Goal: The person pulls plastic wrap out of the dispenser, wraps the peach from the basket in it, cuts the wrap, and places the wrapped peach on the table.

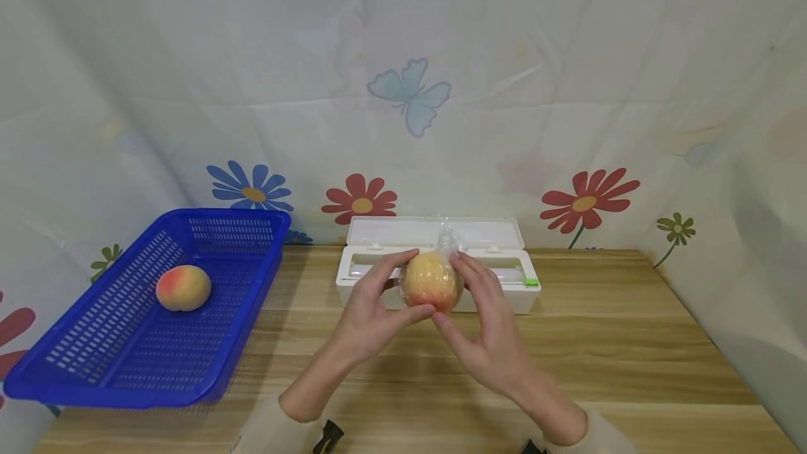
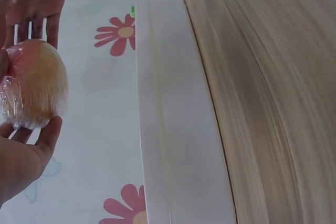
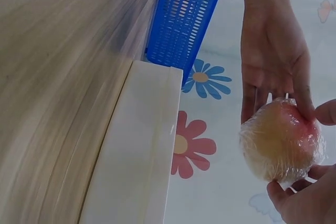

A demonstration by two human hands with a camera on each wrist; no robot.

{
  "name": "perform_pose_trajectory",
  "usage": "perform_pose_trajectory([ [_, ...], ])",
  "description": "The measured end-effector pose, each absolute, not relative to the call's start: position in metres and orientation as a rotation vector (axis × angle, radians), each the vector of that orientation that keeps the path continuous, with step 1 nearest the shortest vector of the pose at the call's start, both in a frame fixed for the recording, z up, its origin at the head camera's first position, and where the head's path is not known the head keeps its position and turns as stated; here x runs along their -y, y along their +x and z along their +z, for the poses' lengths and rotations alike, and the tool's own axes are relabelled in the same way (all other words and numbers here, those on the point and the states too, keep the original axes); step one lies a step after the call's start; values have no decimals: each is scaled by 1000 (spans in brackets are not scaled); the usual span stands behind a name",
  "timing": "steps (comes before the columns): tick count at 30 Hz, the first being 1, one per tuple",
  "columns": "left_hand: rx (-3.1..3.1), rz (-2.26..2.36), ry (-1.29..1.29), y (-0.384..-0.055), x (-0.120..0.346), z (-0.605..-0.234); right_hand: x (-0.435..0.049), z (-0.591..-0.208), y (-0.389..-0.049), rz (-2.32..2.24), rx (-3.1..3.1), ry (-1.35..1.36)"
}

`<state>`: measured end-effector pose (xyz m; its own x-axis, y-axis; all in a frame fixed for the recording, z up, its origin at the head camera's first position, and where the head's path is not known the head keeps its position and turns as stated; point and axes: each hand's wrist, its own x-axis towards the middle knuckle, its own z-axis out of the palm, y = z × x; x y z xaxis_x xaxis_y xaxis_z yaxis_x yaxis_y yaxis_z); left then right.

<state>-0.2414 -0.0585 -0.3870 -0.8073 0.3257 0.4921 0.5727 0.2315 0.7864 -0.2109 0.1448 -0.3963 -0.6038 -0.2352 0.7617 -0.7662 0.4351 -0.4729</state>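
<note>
A peach (image 1: 432, 281) wrapped in clear plastic film is held up between both hands, in front of the white film box. The left hand (image 1: 373, 314) grips its left side, thumb at the lower front and fingers along the side. From the right, the right hand (image 1: 488, 328) holds it the same way, its thumb close to the other thumb. A loose tuft of film (image 1: 449, 238) sticks up at the top right of the peach. In the right wrist view the wrapped peach (image 3: 282, 141) shows wrinkled, shiny film over its yellow and red skin.
Behind the hands stands the white cling film box (image 1: 435, 232) with its lid raised and a green piece (image 1: 531, 282) at its right end. A blue basket (image 1: 247, 307) on the left holds one unwrapped peach (image 1: 183, 288). A flower-printed curtain (image 1: 479, 139) borders the wooden table (image 1: 605, 342).
</note>
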Motion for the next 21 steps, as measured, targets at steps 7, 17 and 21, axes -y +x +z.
perform_pose_trajectory([
  [7,2222,-1594,-955,-241,58,-386,-149,-393,-212,1096,2090,868],
  [17,2123,-1554,-1037,-240,56,-388,-153,-389,-213,989,2063,919],
  [21,2080,-1477,-1084,-238,55,-387,-154,-387,-214,922,2047,923],
])
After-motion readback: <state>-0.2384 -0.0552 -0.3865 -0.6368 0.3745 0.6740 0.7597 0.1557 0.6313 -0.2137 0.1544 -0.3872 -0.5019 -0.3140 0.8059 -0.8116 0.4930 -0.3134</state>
